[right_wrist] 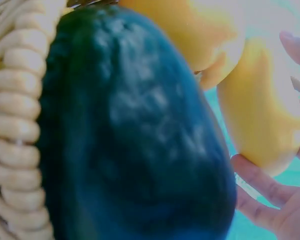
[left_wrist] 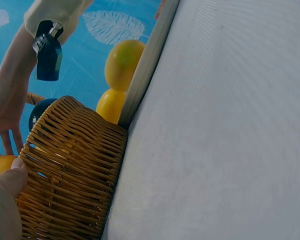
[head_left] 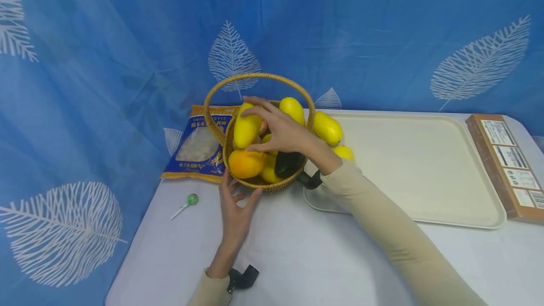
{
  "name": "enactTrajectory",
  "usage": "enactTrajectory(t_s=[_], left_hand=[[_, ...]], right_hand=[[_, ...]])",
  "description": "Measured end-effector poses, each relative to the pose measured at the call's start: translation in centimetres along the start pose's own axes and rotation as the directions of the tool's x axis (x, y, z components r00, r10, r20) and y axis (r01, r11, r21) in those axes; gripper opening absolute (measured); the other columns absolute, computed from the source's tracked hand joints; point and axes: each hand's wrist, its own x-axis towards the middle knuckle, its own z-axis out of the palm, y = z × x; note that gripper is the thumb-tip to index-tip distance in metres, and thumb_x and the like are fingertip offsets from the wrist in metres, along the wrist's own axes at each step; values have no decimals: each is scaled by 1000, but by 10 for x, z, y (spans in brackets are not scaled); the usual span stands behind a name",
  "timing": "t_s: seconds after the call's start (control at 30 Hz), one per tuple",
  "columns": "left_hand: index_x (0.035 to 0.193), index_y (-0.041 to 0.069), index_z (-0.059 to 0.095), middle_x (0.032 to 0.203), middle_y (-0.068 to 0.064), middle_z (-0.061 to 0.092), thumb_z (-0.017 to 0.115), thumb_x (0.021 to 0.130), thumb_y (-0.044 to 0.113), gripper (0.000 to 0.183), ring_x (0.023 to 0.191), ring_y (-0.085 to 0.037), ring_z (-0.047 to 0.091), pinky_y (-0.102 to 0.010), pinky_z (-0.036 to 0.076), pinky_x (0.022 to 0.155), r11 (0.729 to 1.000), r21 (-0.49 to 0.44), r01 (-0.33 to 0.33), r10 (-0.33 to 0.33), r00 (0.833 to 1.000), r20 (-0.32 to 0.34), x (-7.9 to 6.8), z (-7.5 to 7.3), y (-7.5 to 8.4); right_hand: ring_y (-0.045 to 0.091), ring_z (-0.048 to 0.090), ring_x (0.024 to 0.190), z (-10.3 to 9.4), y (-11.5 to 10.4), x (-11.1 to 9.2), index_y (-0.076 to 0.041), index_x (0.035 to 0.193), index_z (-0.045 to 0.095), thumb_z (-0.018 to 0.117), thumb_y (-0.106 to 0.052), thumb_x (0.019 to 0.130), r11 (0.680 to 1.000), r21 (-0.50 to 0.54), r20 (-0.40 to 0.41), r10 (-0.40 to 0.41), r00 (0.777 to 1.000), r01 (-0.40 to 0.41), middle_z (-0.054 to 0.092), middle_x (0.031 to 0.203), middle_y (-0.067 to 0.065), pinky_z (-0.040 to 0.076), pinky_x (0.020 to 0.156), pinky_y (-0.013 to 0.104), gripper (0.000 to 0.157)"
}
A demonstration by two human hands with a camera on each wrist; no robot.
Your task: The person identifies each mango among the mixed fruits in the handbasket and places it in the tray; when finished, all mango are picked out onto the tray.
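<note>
A wicker basket (head_left: 276,186) with a tall arched handle stands at mid-table, full of fruit. Inside are an orange-yellow mango (head_left: 246,164), a dark avocado (head_left: 289,164), also large in the right wrist view (right_wrist: 135,130), and several yellow mangoes. My right hand (head_left: 282,131) reaches over the basket and grips a yellow mango (head_left: 246,129) at its left side, fingers over the top and thumb near its lower end. My left hand (head_left: 235,216) holds the basket's near left side. In the left wrist view, its thumb (left_wrist: 17,175) presses the rim; the other fingers are hidden there.
A cream tray (head_left: 416,169) lies right of the basket, with two yellow mangoes (head_left: 327,128) by its left end. A brown box (head_left: 505,164) stands at its right. Left are a blue pasta bag (head_left: 199,143) and a green lollipop (head_left: 192,199). A blue curtain (head_left: 374,37) hangs behind.
</note>
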Motion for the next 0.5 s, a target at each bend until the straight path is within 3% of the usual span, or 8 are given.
enactTrajectory(t_s=[0.17,0.27,0.5], left_hand=[[156,31,14,153,-2,30,74,87,34,92,128,-20,43,-40,46,96,1000,-3,-2,2,1000,0,0,0,1],[156,30,14,152,-2,31,75,87,32,92,127,-20,43,-39,46,96,1000,-3,-8,8,1000,-3,0,0,0],[157,28,14,152,-4,31,74,88,29,91,127,-21,43,-41,46,96,1000,2,-15,15,1000,-3,-1,0,0]], right_hand=[[22,40,139,-3,-3,-7,-17,132,50,82,-48,75,1000,1,-29,5,1000,-5,28,159,1,48,103,35,73],[22,36,142,-4,-3,-10,-17,131,50,83,-49,73,1000,-15,-49,9,999,-10,31,158,1,41,112,39,74],[22,37,141,-4,-1,-22,-15,128,53,84,-47,73,999,-37,-93,-33,995,30,35,156,3,37,114,39,71]])
